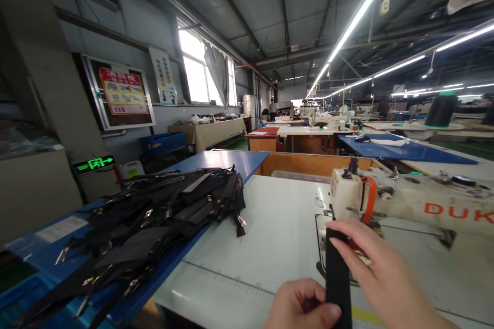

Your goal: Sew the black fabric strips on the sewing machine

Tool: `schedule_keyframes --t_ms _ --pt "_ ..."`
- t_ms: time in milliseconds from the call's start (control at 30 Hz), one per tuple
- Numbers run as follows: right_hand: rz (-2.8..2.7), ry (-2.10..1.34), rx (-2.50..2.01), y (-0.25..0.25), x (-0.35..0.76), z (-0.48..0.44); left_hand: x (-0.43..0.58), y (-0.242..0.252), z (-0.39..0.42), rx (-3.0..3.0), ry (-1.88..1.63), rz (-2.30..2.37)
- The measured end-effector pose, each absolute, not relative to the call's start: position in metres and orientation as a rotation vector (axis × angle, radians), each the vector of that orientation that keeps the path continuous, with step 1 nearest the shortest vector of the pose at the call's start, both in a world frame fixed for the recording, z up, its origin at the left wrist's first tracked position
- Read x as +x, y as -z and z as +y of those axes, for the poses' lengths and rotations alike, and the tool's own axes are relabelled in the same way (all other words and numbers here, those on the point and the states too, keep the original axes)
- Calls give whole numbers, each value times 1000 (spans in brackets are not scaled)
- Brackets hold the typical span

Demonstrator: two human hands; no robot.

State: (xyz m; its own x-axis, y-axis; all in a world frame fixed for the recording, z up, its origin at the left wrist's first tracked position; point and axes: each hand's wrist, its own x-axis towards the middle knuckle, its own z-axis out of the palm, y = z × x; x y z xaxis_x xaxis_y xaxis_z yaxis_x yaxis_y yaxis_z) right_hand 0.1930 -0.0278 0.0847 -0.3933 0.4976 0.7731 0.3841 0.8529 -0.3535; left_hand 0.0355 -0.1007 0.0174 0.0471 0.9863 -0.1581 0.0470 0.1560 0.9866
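A black fabric strap (336, 272) runs upright in the view, in front of the needle area of a white sewing machine (409, 200). My right hand (380, 264) pinches its upper end between thumb and fingers, close to the machine head. Lower down, my left hand (304, 306) grips the strap's left edge, with thumb and curled fingers closed on it. The needle and presser foot are mostly hidden behind my right hand and the strap.
On the blue board (231, 159) to the left lies a pile of black straps (181, 211) with metal zip pulls. A ruler scale (227, 277) marks the pale machine table (262, 211). At lower left stands a blue crate (23, 303). A black thread cone (441, 110) stands at right.
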Motion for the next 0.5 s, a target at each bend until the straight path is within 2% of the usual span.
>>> schedule_keyframes --t_ms 133,300,500 --pt "-2246 146 -554 -21 181 -14 31 -3 -53 1122 -934 1428" --pt "-2443 165 -524 68 187 4 26 -1 -18 1198 -778 1587" --pt "-2463 251 -528 105 196 27 -36 -53 -17 1465 -993 1907"
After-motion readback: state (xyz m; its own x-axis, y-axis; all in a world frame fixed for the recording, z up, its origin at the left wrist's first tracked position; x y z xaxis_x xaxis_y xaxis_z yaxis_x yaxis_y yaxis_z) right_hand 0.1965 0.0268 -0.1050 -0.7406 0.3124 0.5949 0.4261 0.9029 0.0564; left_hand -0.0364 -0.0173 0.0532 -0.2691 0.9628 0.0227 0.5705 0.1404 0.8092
